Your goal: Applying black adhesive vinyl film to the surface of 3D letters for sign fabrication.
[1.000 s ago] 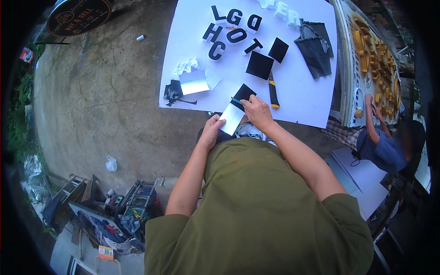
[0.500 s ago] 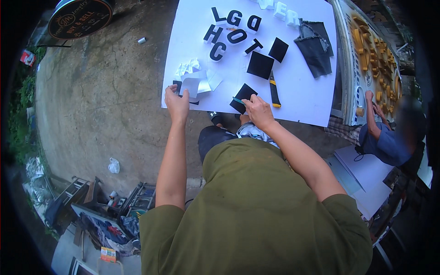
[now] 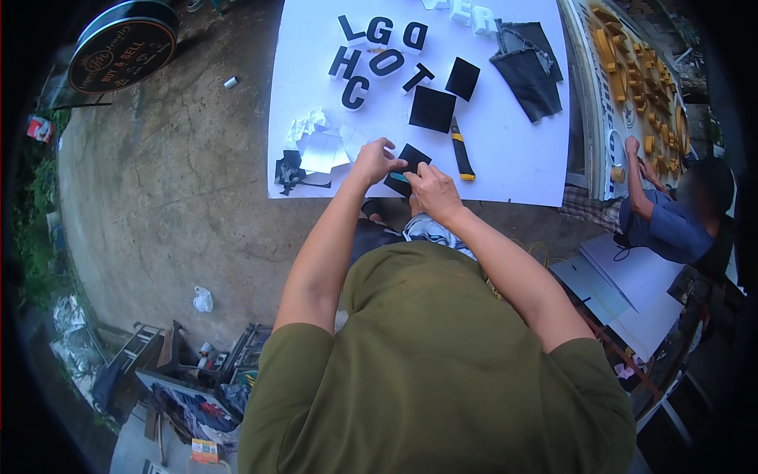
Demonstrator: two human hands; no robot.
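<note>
A black square [image 3: 416, 154] lies near the front edge of the white table board. Above its lower part my right hand [image 3: 436, 191] is closed on a slim teal tool [image 3: 399, 177], most of which the fingers hide. My left hand [image 3: 374, 163] reaches in from the left, thumb stretched to the square's edge and fingers apart from it. I see nothing held in the left hand. Two more black squares, a large one [image 3: 432, 109] and a smaller one [image 3: 463, 78], sit farther back. Beside them lies a yellow and black utility knife [image 3: 461, 154].
Several black-faced block letters [image 3: 386, 62] stand at the back left of the white board [image 3: 513, 170]. Crumpled white paper [image 3: 320, 150] and black scraps [image 3: 290, 168] lie front left. Dark cloth-like material [image 3: 530, 75] rests back right. Another person [image 3: 671, 221] works at a panel [image 3: 643, 110] with yellow shapes.
My left hand has left the white paper and scraps and moved right to the black square. The right hand, with the teal tool, stays over the square. The view has shifted slightly.
</note>
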